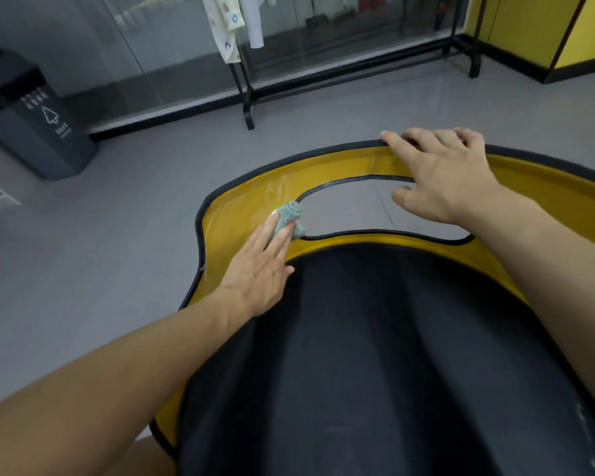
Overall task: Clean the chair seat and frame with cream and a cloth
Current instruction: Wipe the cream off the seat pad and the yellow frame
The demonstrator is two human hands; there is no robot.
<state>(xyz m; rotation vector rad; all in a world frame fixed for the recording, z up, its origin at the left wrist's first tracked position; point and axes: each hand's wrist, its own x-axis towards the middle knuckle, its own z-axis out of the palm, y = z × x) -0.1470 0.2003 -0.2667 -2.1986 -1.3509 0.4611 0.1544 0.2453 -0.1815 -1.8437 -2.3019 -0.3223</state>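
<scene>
A yellow chair frame (pixel 543 201) with black edging and an oval cut-out fills the middle, with a black padded part (pixel 375 338) below it. My left hand (pixel 261 262) presses a small grey-green cloth (pixel 287 216) flat against the yellow frame at the cut-out's left end, fingers straight. White cream smears (pixel 275 190) streak the frame just above the cloth. My right hand (pixel 440 173) holds the frame's top bar, fingers curled over the far rim and thumb in the cut-out.
A dark waste bin (pixel 31 125) stands on the grey floor at far left. A black clothes rack (pixel 248 97) with hanging garments stands before a glass wall at the back. A yellow wall panel (pixel 529 25) is at top right.
</scene>
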